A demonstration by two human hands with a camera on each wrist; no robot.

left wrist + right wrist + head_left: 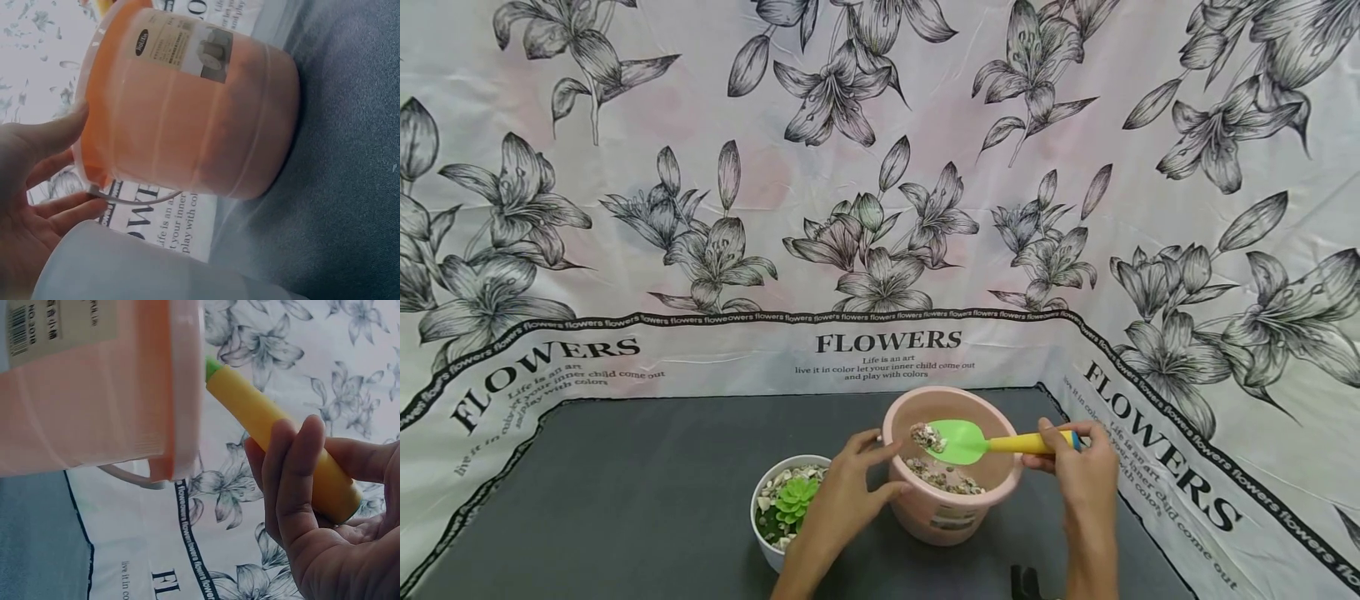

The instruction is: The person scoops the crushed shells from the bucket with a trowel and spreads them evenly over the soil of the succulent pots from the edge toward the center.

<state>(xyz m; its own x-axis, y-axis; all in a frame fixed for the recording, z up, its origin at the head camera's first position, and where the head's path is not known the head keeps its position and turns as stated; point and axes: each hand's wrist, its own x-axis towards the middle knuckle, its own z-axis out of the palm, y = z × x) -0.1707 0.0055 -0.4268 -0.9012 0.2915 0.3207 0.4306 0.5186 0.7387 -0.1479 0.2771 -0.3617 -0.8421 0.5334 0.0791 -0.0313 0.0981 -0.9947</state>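
Observation:
My right hand point(1086, 462) grips the yellow handle of a small plastic shovel point(964, 442) and holds it level over the mouth of a pink bucket point(951, 517). Gravel point(928, 437) sits at the tip of the shovel's green blade. More pebbles lie inside the bucket. At the bucket's left rim is my left hand point(842, 500), thumb and fingers on the rim. In the right wrist view the yellow handle point(250, 403) rests between thumb and fingers; the bucket hides the blade.
A white pot point(760, 521) with a green succulent point(796, 500) and pebbles stands left of the bucket, partly behind my left forearm. A black object point(1024, 583) shows at the bottom edge. Flower-printed cloth point(887, 350) borders the dark grey surface point(647, 500).

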